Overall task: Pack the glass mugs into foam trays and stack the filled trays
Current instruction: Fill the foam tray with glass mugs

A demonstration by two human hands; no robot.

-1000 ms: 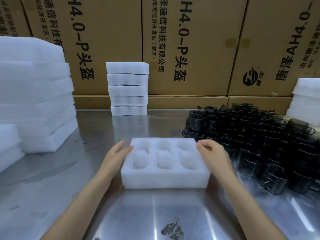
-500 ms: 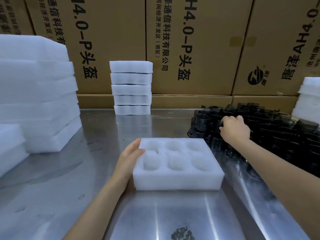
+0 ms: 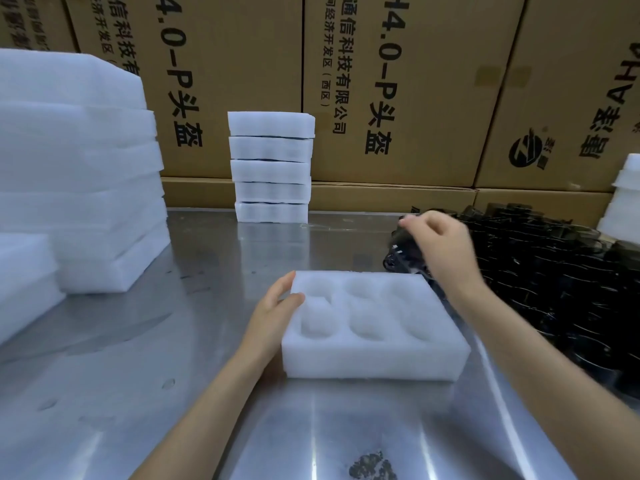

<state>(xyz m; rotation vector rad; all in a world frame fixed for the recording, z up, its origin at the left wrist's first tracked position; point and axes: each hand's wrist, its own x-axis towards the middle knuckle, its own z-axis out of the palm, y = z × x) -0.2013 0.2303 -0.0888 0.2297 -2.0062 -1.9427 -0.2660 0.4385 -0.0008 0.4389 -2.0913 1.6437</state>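
A white foam tray (image 3: 374, 355) with several empty round pockets lies on the steel table in front of me. My left hand (image 3: 273, 308) rests against its left end, thumb on the top edge. My right hand (image 3: 440, 244) is raised over the near left edge of the heap of dark glass mugs (image 3: 554, 271) and grips one dark mug (image 3: 403, 252), blurred by motion. A stack of several filled foam trays (image 3: 272, 168) stands at the back of the table.
Tall piles of blank foam trays (image 3: 76, 174) fill the left side, with a lower pile (image 3: 24, 278) nearer me. More foam (image 3: 623, 199) stands at the far right. Brown printed cartons (image 3: 398, 84) wall off the back. A dark smudge (image 3: 372, 467) marks the steel table (image 3: 138, 393).
My right hand left the tray's right end, reached into the mug heap and now lifts a mug up and left. My left hand stayed at the tray's left end.
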